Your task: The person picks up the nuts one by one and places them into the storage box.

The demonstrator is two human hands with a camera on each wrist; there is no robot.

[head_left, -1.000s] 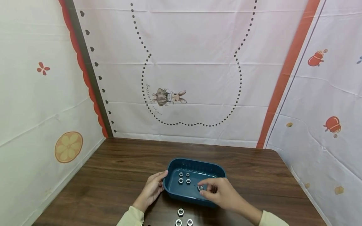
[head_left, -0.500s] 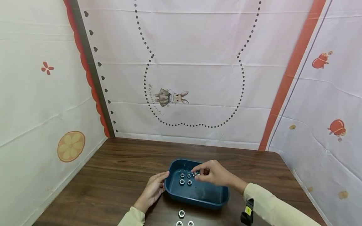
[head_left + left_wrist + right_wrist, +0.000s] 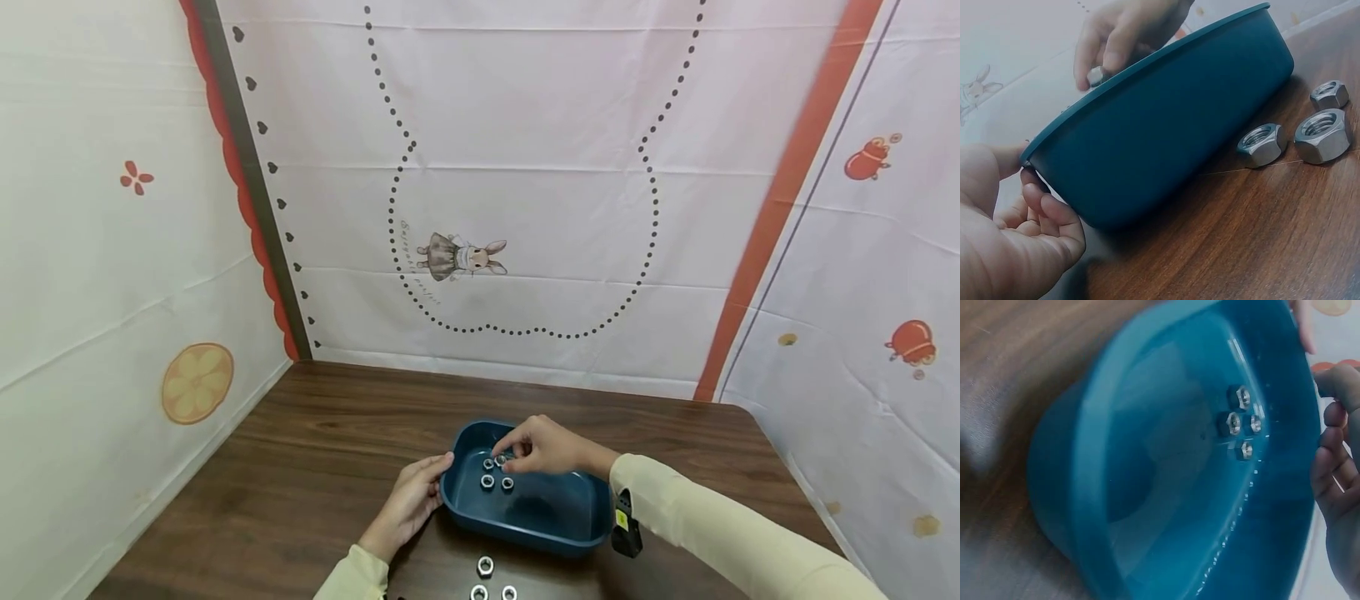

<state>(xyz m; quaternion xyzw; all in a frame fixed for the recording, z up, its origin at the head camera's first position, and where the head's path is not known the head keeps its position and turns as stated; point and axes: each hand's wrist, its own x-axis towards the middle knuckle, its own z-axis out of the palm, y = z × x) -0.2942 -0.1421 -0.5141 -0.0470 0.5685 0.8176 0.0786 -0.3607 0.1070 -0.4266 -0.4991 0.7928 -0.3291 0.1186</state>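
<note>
A dark teal plastic tray (image 3: 525, 533) rests on the wooden table. At its left end my left hand (image 3: 408, 502) grips the rim, thumb on top and fingers curled below, clear in the left wrist view. Over the tray's back left part, my right hand (image 3: 551, 446) pinches a steel hex nut (image 3: 1095, 75) between thumb and fingertips. Several hex nuts (image 3: 1232, 424) lie grouped on the tray floor, just below that hand; in the head view its fingers partly hide the group. The held nut is hidden in the right wrist view.
Three larger hex nuts stand on the table before the tray, one of them (image 3: 485, 567) nearest its front wall. A printed white cloth (image 3: 562, 208) hangs behind the table and at both sides. My right wrist carries a black strapped device (image 3: 625, 523).
My right hand has carried the pinched nut from the right part of the tray leftward and back, to the grouped nuts. The left hand keeps its grip on the rim.
</note>
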